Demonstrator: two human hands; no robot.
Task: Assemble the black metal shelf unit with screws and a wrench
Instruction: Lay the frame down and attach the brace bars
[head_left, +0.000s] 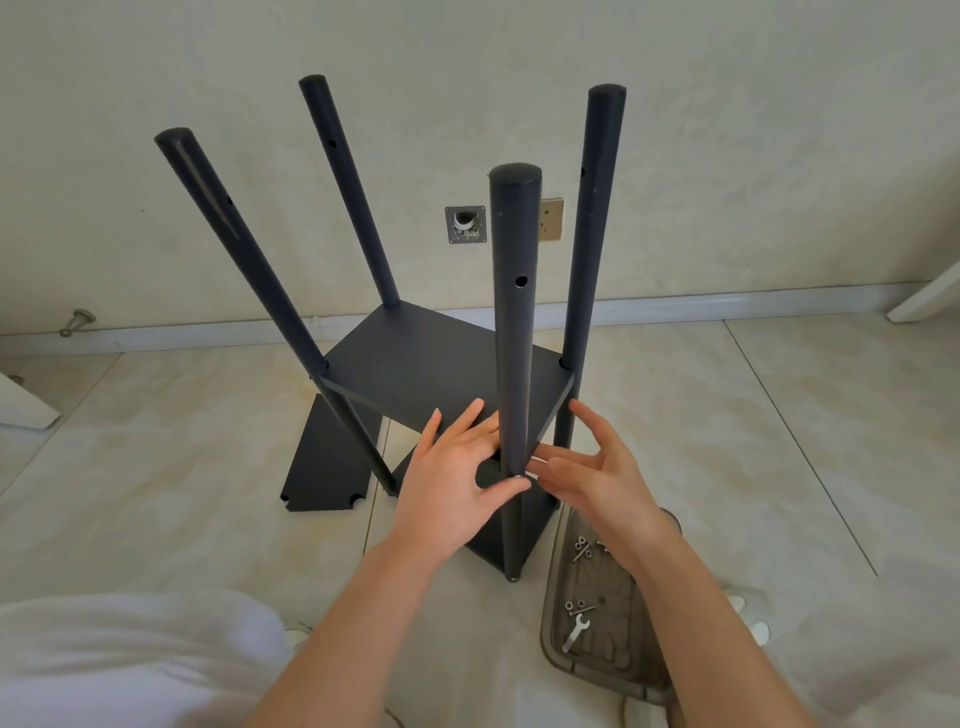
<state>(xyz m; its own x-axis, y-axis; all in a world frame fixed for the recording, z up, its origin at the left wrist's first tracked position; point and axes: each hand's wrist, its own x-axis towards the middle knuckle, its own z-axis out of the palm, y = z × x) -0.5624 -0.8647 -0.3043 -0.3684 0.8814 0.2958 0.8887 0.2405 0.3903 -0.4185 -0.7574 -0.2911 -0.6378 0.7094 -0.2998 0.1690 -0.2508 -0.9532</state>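
Observation:
The black shelf unit stands on the floor with four upright poles; the near pole (514, 312) is right in front of me. A mid shelf (415, 364) is fixed between the poles and a lower shelf (493, 545) sits near the floor. My left hand (452, 478) lies with straight fingers on the mid shelf's front edge, its thumb pressing the near pole. My right hand (597, 478) pinches a small silver screw (539, 460) against the pole's right side, other fingers spread. A wrench (575, 631) lies in the clear tray (550, 613).
A loose black shelf panel (327, 462) lies flat on the tiles to the left. Several screws and nuts (582, 551) sit in the tray by my right forearm. The wall with a socket (551, 218) is close behind. White fabric (130, 660) covers the lower left.

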